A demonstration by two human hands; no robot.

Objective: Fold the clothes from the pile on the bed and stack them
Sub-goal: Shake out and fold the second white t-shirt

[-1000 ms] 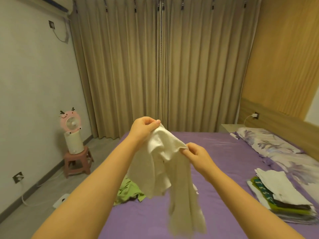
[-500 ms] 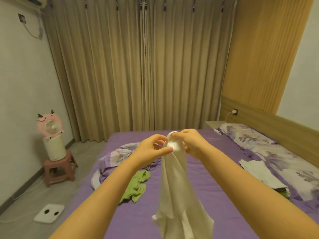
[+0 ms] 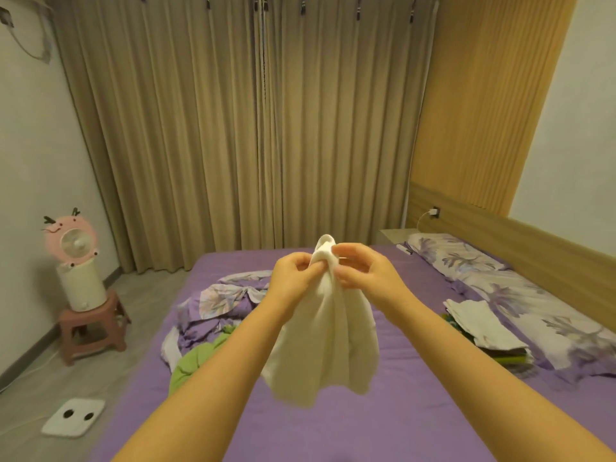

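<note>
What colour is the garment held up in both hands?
White, a soft white cloth garment; seen in the head view.

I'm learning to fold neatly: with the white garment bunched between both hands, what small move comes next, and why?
Probably draw the hands apart along the top edge. The left hand and right hand pinch the white garment at one bunched point, so it hangs crumpled above the bed.

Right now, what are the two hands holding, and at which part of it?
Both the left hand and right hand pinch the white garment at its bunched top edge; the rest hangs free above the bed.
</note>
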